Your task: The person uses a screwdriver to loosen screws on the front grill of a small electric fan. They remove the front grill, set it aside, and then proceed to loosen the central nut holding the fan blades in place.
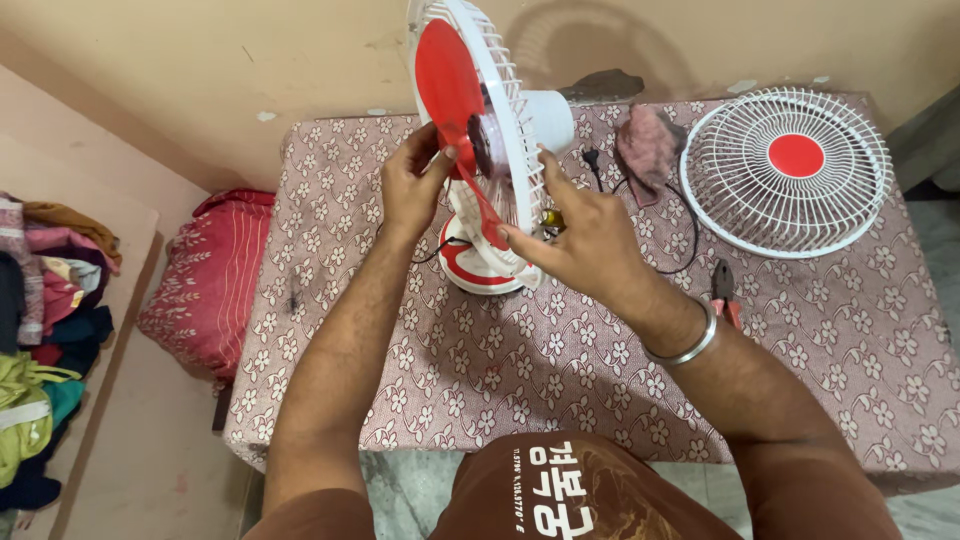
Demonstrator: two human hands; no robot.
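Two hands up on the one small table fan [490,150], and you're working right at its hub. Your left hand [412,185] is pinching the red blade [445,75] near the centre, thumb on the front. Your right hand [585,235] grips the lower edge of the rear guard [515,110], fingers curled round the white wire, one metal bangle [690,345] on that wrist. The fan stands on its red and white base [470,268] on the flower-patterned worktop [520,370], just past your hands, tilted away to the left. One pair of pliers [723,285] lies beside your right forearm, partly hidden by it. Further back, one loose front guard [787,170] lies flat, white wire with a red disc in the middle. One crumpled pink rag [648,145] sits between guard and fan, a black cable [690,225] looping under it. Something small and yellowish shows behind your right thumb; hard to make out. Off to the left, a red striped bundle [205,285] and a heap of clothes [45,330], cut off by the edge.
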